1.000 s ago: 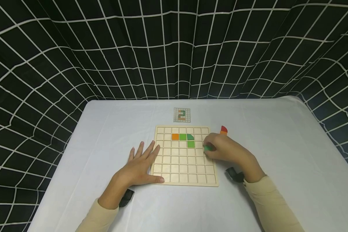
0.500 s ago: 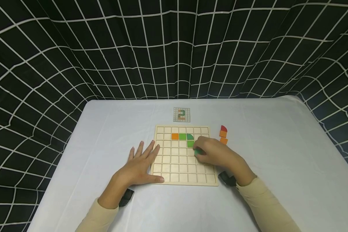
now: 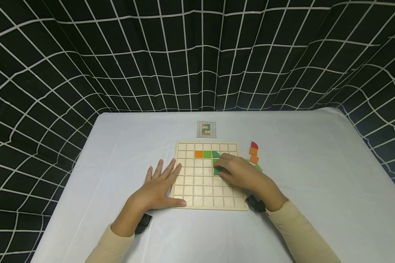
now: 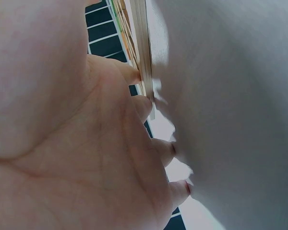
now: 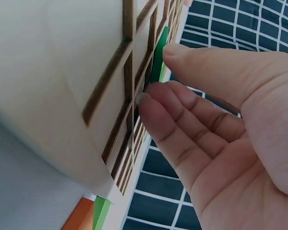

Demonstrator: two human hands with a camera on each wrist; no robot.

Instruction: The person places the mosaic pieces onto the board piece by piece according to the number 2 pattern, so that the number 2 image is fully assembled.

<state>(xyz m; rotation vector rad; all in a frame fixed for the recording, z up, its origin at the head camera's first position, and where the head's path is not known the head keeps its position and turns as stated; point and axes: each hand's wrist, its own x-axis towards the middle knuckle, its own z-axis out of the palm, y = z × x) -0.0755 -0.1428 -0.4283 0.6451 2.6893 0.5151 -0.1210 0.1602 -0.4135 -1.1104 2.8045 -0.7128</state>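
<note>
A wooden grid board (image 3: 199, 191) lies on the white table. My left hand (image 3: 156, 190) is spread flat at its left edge, fingertips and thumb on the rim; the left wrist view shows the palm (image 4: 86, 143) beside the board's side. With thumb and fingertips, my right hand (image 3: 241, 171) pinches a dark green rounded tile (image 3: 216, 171) low over the board; this tile (image 5: 158, 55) stands at the thumb tip in the right wrist view. Just above it is a light green square tile (image 3: 214, 162), partly covered by the fingers. An orange square (image 3: 199, 154), a green square (image 3: 207, 154) and a dark green quarter-round tile (image 3: 215, 154) fill one row.
Behind the board lies a small pattern card (image 3: 206, 129) showing a coloured figure 2. Right of the board are loose tiles: a red quarter-round (image 3: 254, 145), orange squares (image 3: 254, 159) and a green one (image 3: 258, 167), partly behind my right hand. A black grid-patterned curtain (image 3: 197, 54) surrounds the table.
My right hand has carried the dark green tile left from the board's right edge to the square below the light green tile. More loose tiles show at the right. The left hand stays put.
</note>
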